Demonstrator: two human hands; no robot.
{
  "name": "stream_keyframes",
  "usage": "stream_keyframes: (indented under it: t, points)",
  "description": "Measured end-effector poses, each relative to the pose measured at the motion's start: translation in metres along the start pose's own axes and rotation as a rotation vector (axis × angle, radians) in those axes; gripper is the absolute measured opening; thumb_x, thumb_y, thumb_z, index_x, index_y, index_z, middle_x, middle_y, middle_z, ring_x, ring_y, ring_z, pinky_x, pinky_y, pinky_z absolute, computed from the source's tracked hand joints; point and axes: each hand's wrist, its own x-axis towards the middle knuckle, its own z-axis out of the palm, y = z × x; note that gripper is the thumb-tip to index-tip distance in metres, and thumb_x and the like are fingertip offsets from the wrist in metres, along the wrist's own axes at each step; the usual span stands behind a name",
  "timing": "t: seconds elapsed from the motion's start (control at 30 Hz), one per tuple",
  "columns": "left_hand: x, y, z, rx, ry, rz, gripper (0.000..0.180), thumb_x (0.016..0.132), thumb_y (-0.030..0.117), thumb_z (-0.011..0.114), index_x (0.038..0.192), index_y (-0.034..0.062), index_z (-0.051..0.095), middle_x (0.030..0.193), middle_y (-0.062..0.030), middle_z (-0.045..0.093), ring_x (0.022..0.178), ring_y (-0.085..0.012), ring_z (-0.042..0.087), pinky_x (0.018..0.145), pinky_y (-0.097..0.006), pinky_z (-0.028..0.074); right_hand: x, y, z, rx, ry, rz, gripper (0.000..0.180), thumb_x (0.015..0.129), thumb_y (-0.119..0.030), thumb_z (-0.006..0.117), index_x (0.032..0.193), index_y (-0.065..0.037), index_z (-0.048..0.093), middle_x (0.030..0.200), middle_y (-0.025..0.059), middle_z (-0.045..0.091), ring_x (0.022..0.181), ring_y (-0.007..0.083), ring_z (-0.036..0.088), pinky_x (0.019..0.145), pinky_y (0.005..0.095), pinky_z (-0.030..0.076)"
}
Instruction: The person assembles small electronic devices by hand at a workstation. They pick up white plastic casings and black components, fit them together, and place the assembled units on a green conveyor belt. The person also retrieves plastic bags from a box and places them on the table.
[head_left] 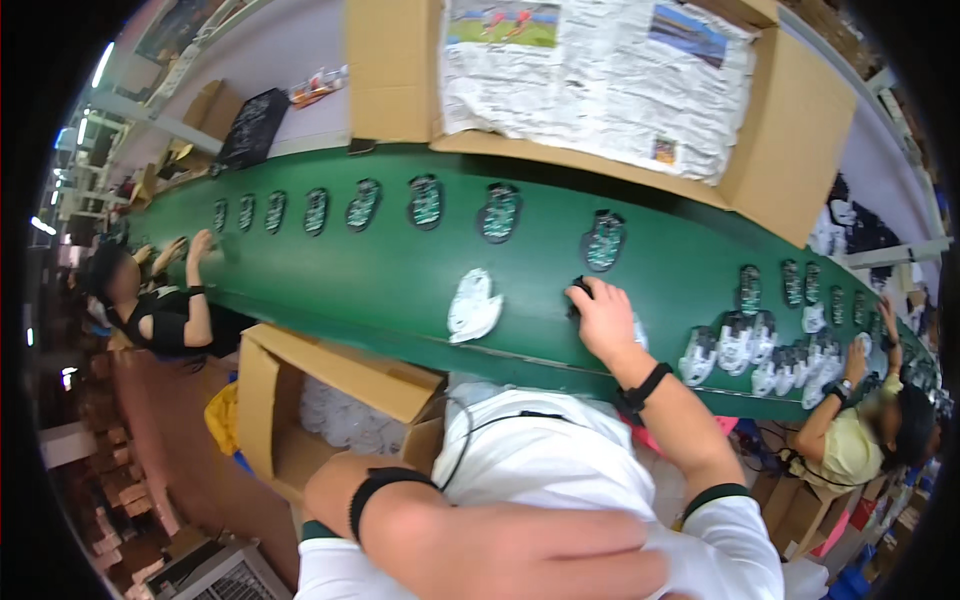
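My right hand (606,318) is over the green conveyor belt (390,275), its fingers closed on a small black part (578,292) whose kind I cannot make out. Just beyond it lies a dark oval base with a green circuit board (603,242), like the bottom half of a computer mouse. A white mouse-shaped shell (474,306) rests on the belt to the left. Another pale piece (638,330) shows partly behind my right wrist. My left hand (560,552), blurred, is close in front of my body with its fingers stretched out and nothing visible in them.
Several more circuit-board bases (424,203) stand in a row along the belt. White shells (735,343) cluster at right. A cardboard box (340,400) holds clear bags; a newspaper-lined carton (790,130) is beyond the belt. Co-workers (160,310) sit at both sides.
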Motion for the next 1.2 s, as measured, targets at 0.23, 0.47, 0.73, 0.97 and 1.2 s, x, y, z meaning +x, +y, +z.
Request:
stream_keyframes:
  t: [0.23, 0.47, 0.73, 0.97, 1.2]
  points:
    - [-0.054, -0.105, -0.02, 0.3, -0.486, -0.545, 0.031, 0.077, 0.024, 0.079, 0.103, 0.0088, 0.069, 0.101, -0.0099, 0.07, 0.093, -0.0309, 0.067, 0.079, -0.04, 0.055, 0.01, -0.023, 0.007, 0.678, 0.214, 0.117, 0.03, 0.091, 0.002, 0.053, 0.118, -0.005, 0.064, 0.107, 0.0192, 0.068, 0.099, 0.039, 0.066, 0.088, 0.0419, 0.053]
    - [-0.197, -0.257, -0.041, 0.93, -0.15, -1.373, 0.069, 0.082, 0.051, 0.07, 0.13, 0.0029, 0.06, 0.121, -0.0263, 0.062, 0.109, -0.0396, 0.064, 0.091, -0.047, 0.053, -0.007, 0.006, 0.026, 0.905, 0.136, 0.517, 0.038, 0.097, 0.003, 0.053, 0.134, -0.004, 0.052, 0.096, 0.0061, 0.065, 0.084, 0.0098, 0.062, 0.078, 0.0254, 0.051]
    - [-0.176, -0.271, -0.051, 0.849, -0.146, -1.466, 0.071, 0.076, 0.041, 0.067, 0.136, 0.0038, 0.057, 0.125, -0.028, 0.062, 0.115, -0.04, 0.062, 0.098, -0.045, 0.05, 0.043, -0.009, 0.069, 1.408, 0.102, 0.561, 0.036, 0.096, 0.002, 0.057, 0.132, -0.003, 0.055, 0.09, 0.0013, 0.061, 0.08, 0.009, 0.061, 0.071, 0.0231, 0.05]
    - [-0.218, -0.256, -0.097, 0.173, 0.522, -1.236, 0.053, 0.085, 0.027, 0.058, 0.13, -0.0015, 0.057, 0.102, -0.017, 0.07, 0.089, -0.0278, 0.071, 0.083, -0.039, 0.056, 0.031, 0.005, 0.006, 1.077, 0.009, 0.459, 0.028, 0.086, -0.015, 0.068, 0.11, -0.002, 0.064, 0.085, 0.0035, 0.066, 0.075, 0.0123, 0.059, 0.071, 0.0277, 0.051]
    - [-0.21, -0.196, -0.051, -0.529, -0.022, -1.415, 0.043, 0.09, 0.019, 0.062, 0.128, -0.0016, 0.058, 0.108, -0.0103, 0.069, 0.093, -0.018, 0.067, 0.083, -0.03, 0.054, -0.024, -0.01, 0.008, 0.543, -0.333, 0.322, 0.037, 0.079, -0.023, 0.071, 0.113, -0.007, 0.064, 0.096, 0.0159, 0.07, 0.091, 0.0307, 0.068, 0.081, 0.0424, 0.054]
